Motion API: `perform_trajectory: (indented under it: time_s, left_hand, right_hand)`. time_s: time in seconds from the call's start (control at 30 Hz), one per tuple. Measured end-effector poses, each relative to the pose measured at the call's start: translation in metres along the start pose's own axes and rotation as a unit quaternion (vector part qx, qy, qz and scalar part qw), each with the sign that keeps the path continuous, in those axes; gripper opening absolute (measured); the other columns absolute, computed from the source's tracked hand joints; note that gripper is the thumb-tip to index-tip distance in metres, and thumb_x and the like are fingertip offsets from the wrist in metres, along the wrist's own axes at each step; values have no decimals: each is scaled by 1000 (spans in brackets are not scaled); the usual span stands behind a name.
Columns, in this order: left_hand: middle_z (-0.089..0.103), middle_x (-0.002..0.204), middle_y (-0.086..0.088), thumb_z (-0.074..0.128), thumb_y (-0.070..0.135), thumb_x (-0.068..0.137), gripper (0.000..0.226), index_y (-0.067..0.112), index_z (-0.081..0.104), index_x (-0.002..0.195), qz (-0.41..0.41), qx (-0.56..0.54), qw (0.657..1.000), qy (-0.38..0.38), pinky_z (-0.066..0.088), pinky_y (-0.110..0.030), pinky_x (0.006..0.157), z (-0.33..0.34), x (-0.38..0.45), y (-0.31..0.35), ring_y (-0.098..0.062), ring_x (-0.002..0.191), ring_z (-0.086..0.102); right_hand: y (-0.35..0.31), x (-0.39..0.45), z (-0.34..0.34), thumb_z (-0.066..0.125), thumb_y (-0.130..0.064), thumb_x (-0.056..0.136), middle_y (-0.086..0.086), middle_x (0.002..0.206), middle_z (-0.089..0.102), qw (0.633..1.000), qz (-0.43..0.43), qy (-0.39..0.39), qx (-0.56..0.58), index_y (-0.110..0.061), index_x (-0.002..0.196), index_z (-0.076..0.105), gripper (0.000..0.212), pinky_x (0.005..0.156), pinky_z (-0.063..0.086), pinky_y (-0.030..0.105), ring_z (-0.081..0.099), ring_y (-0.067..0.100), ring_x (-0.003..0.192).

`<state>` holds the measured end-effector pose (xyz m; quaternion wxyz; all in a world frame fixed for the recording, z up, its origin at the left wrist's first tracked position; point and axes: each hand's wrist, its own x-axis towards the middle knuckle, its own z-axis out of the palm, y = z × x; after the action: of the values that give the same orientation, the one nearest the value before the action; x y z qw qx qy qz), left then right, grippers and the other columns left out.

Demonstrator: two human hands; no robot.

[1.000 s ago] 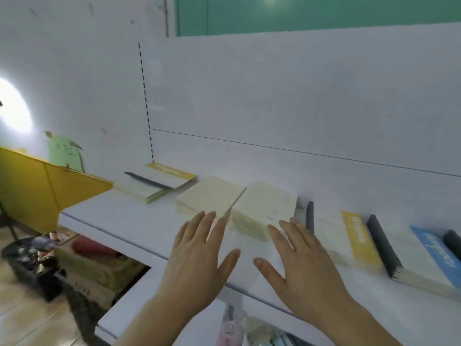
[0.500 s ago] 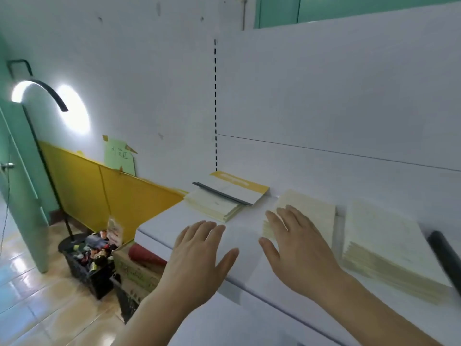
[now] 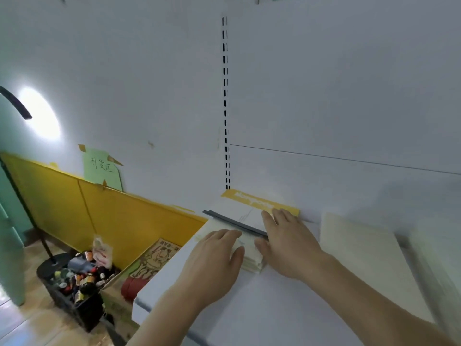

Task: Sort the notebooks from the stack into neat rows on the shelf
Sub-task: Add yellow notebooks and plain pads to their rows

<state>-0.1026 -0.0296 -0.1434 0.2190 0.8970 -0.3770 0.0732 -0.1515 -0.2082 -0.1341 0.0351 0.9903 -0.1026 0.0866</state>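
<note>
Item: notebook stack (image 3: pixel 249 228), cream pages, dark spine strip, yellow band on the top cover. Location: left end of the white shelf (image 3: pixel 287 303), at about 12 o'clock from the hands, against the back panel below the slotted upright (image 3: pixel 225 101).

Left hand (image 3: pixel 214 260): flat on the near left part of the stack, fingers extended and close together, gripping nothing. Right hand (image 3: pixel 289 243): laid over the stack's right side, fingers (image 3: pixel 274 216) reaching to the yellow band, thumb at the near edge; spread, pressing rather than clasping.

Change noted: half a second ago both hands hovered short of this stack, the right one over a cream pile nearer the middle; a second ago they were further right along the shelf. They have now travelled left and landed on the end stack. Reading: attention has passed to this stack, either to square it or to lift it.

Adjacent: loose cream pile (image 3: pixel 354 248) at 3 o'clock, apart from the stack, blurred.

Off-shelf, 8 o'clock: black crate of bottles (image 3: pixel 74 283), yellow panel (image 3: pixel 74 208).
</note>
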Motion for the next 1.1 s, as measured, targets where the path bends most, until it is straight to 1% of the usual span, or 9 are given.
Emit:
perform_trajectory:
  time_s: [0.07,0.17,0.3,0.4,0.5,0.63,0.77,0.9,1.1]
  left_hand:
    - [53,143,13,38,41,105,42,28,47,144,8,-28,999,-19,34,-20,106,-2,12,-14,-7,133,44]
    - [63,129,9,39,39,105,37,25,55,136,29,-74,995,-54,44,-26,98,-6,27,-29,-10,119,54]
    - [63,133,9,40,44,105,43,26,52,142,33,-182,979,-84,44,-18,91,-12,39,-39,-6,117,58]
    - [61,137,10,39,56,101,54,27,48,146,3,-302,948,-99,38,-8,84,-13,44,-41,2,115,54]
    - [71,118,10,45,63,96,57,23,56,135,-51,-482,866,-118,50,-27,97,-11,48,-35,-3,107,66]
    - [72,94,-10,52,28,103,19,13,60,111,-157,-618,768,-58,62,-40,82,-8,50,-27,-20,85,72]
    - [60,88,-24,47,28,103,24,8,51,91,-177,-570,800,56,56,-50,69,-18,58,-48,-40,77,60]
    - [53,85,-11,44,38,105,32,8,48,94,-173,-556,804,123,40,-38,61,-42,60,-72,-21,73,50]
    - [59,99,-21,40,47,104,27,35,54,85,-211,-561,792,114,49,-48,62,-50,54,-83,-30,78,57]
  right_hand:
    - [-2,11,7,33,-43,101,10,140,48,1000,9,-2,-11,-11,143,36,53,109,30,38,40,29,132]
    - [-6,17,11,62,-26,86,1,87,68,996,-12,46,-71,-21,89,61,5,71,44,32,65,25,83]
    - [-14,13,3,61,-23,73,5,47,54,984,36,151,-89,-20,70,60,4,34,29,26,53,25,38]
    - [-24,7,-1,59,-18,79,3,52,56,966,45,236,-92,-15,77,61,4,37,31,29,54,28,42]
    - [-51,-7,2,58,-14,80,3,61,60,949,33,303,-78,-14,80,66,8,49,43,33,58,27,53]
    - [-71,-14,5,49,-20,94,1,91,71,960,-9,280,-11,-13,99,68,21,74,53,33,65,21,81]
    - [-53,-10,4,41,-28,95,3,102,71,951,86,294,31,-14,109,64,30,75,53,34,65,24,94]
    - [-33,6,16,41,-45,99,2,151,41,982,171,69,49,-14,145,43,55,112,29,30,34,20,141]
    - [-26,19,11,25,-39,99,0,106,63,992,70,58,-87,-20,106,57,38,81,37,33,60,24,103]
